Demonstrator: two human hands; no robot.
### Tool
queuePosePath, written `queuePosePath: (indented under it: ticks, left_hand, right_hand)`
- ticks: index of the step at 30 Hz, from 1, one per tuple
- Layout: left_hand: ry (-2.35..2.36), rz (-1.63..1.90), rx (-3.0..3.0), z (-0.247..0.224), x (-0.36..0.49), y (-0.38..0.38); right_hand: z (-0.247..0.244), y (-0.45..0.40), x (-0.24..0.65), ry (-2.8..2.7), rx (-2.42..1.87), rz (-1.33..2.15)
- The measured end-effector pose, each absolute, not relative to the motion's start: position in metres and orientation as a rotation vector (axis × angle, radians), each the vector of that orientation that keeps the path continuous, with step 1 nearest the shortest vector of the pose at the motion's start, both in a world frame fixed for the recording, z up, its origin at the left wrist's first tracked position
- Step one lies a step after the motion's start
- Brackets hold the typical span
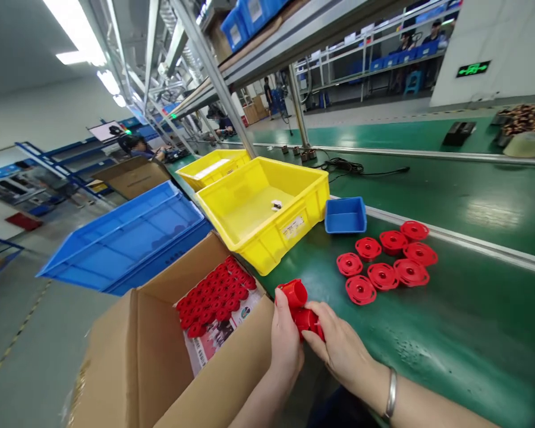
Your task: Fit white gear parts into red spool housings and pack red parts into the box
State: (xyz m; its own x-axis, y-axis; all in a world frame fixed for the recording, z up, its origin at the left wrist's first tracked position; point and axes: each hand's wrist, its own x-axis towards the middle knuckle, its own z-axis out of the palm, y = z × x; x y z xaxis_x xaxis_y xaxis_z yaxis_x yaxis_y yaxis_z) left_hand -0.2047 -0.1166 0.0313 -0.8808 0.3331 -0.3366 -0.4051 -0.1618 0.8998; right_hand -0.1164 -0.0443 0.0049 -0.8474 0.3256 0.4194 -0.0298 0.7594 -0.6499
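Observation:
Two red cylindrical plastic parts are between my hands, close above the table's near edge. My left hand [286,339] is closed around the upper red cylinder [299,292], whose open end faces up and right. My right hand [339,342] grips the lower red cylinder [307,321] between thumb and fingers; the left fingers may touch it too. On the green table, right of my hands, several flanged red plastic parts [383,276] stand in a loose group. To the left, an open cardboard box [160,339] holds rows of similar red parts [216,297] on printed paper.
Beyond the box stand a large yellow bin [267,252] with a small item inside, and a small blue tray [345,223]. A blue crate [129,238] is at the left. Black cable [348,166] lies farther back. A metal shelf post [214,71] rises behind the bins.

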Motion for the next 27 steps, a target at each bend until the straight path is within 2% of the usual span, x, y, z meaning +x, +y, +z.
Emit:
queuePosePath:
  ticks: [4,11,16,20,24,27]
  left_hand:
    - [1.576,1.857,-0.098,0.048,-0.212,-0.110]
    - [2.264,1.497,0.882,0.042,-0.259,-0.070]
    - [2.276,1.298,1.282,0.035,-0.278,-0.023]
    - [2.188,1.290,1.418,0.036,-0.263,-0.004]
    - [2.064,1.417,1.404,0.047,-0.260,-0.024]
    - [1.975,1.416,1.285,0.065,-0.283,-0.081]
  right_hand:
    - [0.005,-0.034,-0.119,-2.368,-0.183,0.840]
    - [0.007,-0.031,-0.113,-2.187,-0.221,0.895]
    - [0.007,-0.037,-0.112,-2.243,0.006,0.866]
    - [0.007,-0.038,-0.110,-2.293,0.045,0.987]
    - [0.007,-0.036,-0.105,-2.336,-0.034,1.166]
    - [0.003,-0.033,-0.107,-2.310,-0.157,1.485]
